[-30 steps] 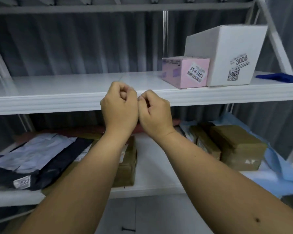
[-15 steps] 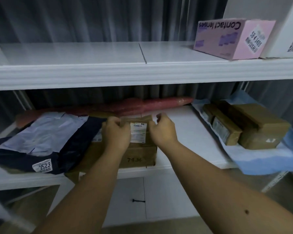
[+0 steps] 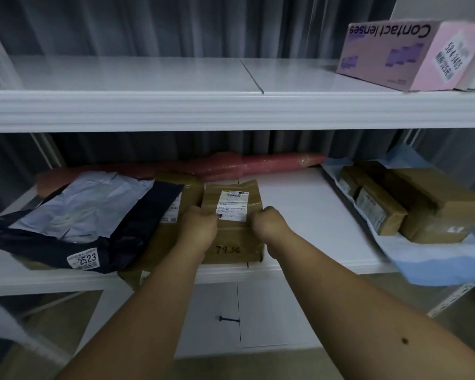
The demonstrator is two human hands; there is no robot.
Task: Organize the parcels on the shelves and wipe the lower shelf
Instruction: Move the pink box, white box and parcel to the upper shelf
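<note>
A brown taped parcel (image 3: 232, 242) with a white label and "7936" written on its front stands at the front of the lower shelf (image 3: 307, 212). My left hand (image 3: 199, 229) grips its left side and my right hand (image 3: 269, 224) grips its right side, fingers curled over the top. To its left lies a second brown parcel (image 3: 176, 193), partly under a dark blue and grey mailer bag (image 3: 93, 218) tagged 2523. A long red wrapped roll (image 3: 258, 164) lies along the back.
Two brown boxes (image 3: 412, 204) sit on a blue bag (image 3: 433, 264) at the lower shelf's right end. On the upper shelf (image 3: 176, 78), a pink "Contact lenses" box (image 3: 412, 53) stands at the far right. White shelf posts rise at both sides.
My two fists dropped from the upper shelf's edge to the lower shelf and closed on the sides of the brown parcel. The view tilted downward and moved closer.
</note>
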